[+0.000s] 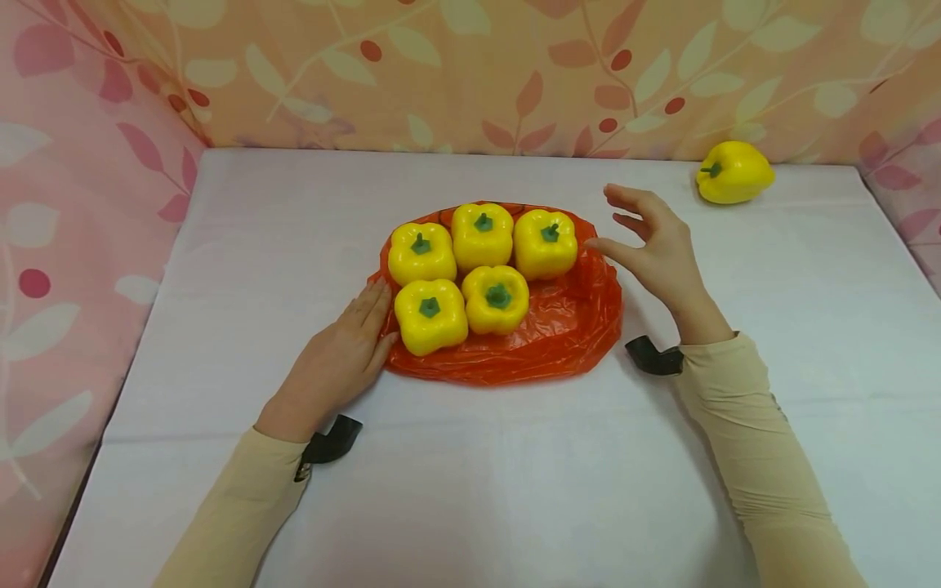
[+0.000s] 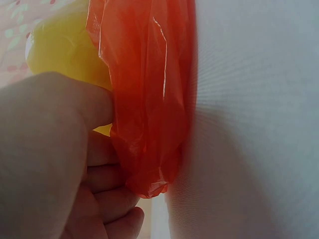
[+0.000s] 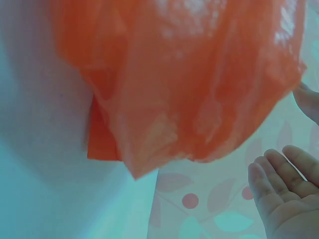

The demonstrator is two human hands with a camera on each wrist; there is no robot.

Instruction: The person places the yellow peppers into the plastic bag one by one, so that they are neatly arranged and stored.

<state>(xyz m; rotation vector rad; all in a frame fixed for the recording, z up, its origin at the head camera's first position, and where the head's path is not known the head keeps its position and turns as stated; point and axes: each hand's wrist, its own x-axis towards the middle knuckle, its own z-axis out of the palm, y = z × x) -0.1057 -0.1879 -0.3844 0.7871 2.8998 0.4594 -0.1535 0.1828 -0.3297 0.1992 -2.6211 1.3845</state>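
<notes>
Several yellow bell peppers (image 1: 497, 300) with green stems stand in an open red plastic bag (image 1: 566, 347) on the table. My left hand (image 1: 334, 359) lies along the bag's left side with its fingers nearly straight, touching the plastic. The left wrist view shows the thumb (image 2: 94, 102) at the bag's rim, beside a yellow pepper (image 2: 65, 42). My right hand (image 1: 657, 253) hovers at the bag's right edge, fingers spread and holding nothing, thumb tip close to the rim. In the right wrist view the red bag (image 3: 174, 89) fills most of the picture.
Another yellow bell pepper (image 1: 735, 172) lies on its side at the table's back right. White cloth covers the table (image 1: 500, 474). Leaf-patterned fabric (image 1: 456, 73) hangs along the back and sides. Black bent pieces (image 1: 334, 439) stick out at both wrists.
</notes>
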